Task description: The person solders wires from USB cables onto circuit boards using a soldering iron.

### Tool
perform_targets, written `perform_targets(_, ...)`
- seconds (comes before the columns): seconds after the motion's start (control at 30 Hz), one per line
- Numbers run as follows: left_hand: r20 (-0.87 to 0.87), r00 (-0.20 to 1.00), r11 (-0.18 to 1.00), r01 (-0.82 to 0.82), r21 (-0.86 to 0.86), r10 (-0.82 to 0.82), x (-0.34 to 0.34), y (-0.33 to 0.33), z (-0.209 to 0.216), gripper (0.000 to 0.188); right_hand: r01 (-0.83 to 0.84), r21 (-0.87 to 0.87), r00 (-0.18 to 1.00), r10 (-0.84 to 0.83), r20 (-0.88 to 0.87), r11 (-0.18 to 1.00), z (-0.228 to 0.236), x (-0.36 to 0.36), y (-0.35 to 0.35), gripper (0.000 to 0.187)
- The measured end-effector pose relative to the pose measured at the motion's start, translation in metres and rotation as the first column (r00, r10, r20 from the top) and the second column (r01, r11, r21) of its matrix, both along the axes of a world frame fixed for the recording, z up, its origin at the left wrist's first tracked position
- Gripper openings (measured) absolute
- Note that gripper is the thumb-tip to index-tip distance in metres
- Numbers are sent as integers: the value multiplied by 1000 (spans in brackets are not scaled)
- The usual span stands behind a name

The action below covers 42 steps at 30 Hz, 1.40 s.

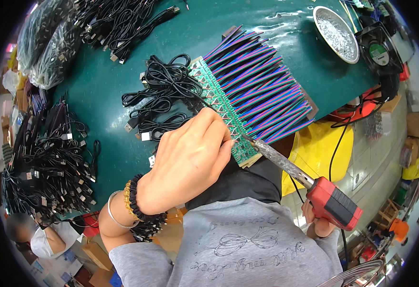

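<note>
My left hand point(190, 148) is closed in a pinch over the lower part of a green circuit-board panel point(219, 98). A black USB cable point(197, 97) runs from a coiled bundle in under its knuckles; the pinched end is hidden. In my right hand point(310, 213) is a soldering iron point(331, 201) with a red and black handle. Its tip meets the panel just right of my left fingertips. Rows of striped black, blue and red wires point(262, 86) fan out from the panel's right side. Coiled black USB cables point(164, 81) lie against its left side.
More black cables are heaped at the left point(52, 162) and far edge point(118, 24) of the green table point(181, 36), beside plastic-bagged cables point(49, 48). A metal bowl point(336, 36) and a black fan point(379, 50) stand far right. Yellow cloth point(319, 148) hangs at the near right.
</note>
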State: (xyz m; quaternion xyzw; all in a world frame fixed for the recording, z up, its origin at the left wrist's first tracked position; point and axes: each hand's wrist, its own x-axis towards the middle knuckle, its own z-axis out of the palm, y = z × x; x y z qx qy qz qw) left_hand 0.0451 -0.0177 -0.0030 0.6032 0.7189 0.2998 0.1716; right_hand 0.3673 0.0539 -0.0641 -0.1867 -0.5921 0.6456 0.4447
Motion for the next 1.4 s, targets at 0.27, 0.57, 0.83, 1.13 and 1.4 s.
perform_targets(0.27,-20,1000,1000,-13,-12,13,1,1,2,13,92,64,793,-112,598,994,21,13,-2,9)
perform_targets(0.57,-35,999,1000,-8,14,9,1,1,1,13,-13,47,998,10,66,999,-8,16,4,10)
perform_targets(0.83,-15,1000,999,-19,26,19,3,-1,-2,13,-198,-182,947,236,219,963,22,4,13,7)
perform_targets(1.13,-21,986,981,-163,107,166,24,-8,-14,16,-97,-72,994,101,48,993,-4,21,1,9)
perform_targets(1.4,-41,977,968,-202,147,210,29,-8,-18,16,35,0,981,-35,191,999,-12,30,-10,12)
